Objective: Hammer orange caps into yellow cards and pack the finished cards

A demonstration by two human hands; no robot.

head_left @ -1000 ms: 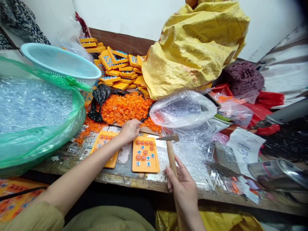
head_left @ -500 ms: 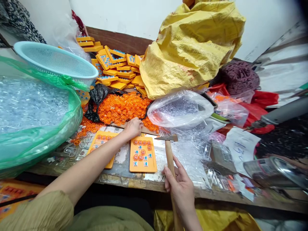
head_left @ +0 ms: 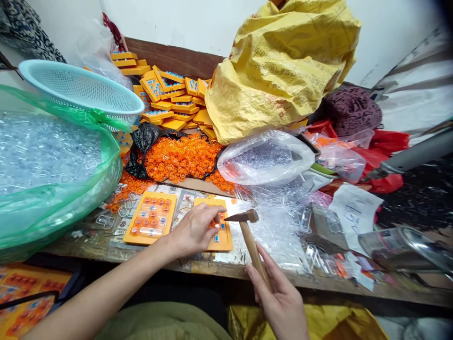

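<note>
My right hand (head_left: 279,297) is wrapped round the wooden handle of a hammer (head_left: 253,241), its metal head (head_left: 244,216) raised just right of an orange-yellow panel (head_left: 224,241). Over that panel is my left hand (head_left: 194,229), fingers bent and thumb drawn in toward them; whatever they pinch is hidden. The hand covers much of the panel, which carries small blue-and-clear pieces and orange rings. Left of it lies a second orange-yellow panel (head_left: 139,231), fitted with several orange round pieces. A heap of loose orange rings (head_left: 184,158) lies behind both panels on black plastic.
A green bag (head_left: 109,189) of clear parts and a pale blue basket (head_left: 81,94) stand left. Orange-yellow panels (head_left: 173,106) are stacked behind. A white bag (head_left: 269,158), yellow sack (head_left: 283,75), metal block (head_left: 325,229) and grey lamp arm (head_left: 421,156) are right.
My left hand has moved from the orange ring heap down onto the near panel, uncovering the left panel. My right hand and the hammer have shifted slightly down and right, the hammer tilting more.
</note>
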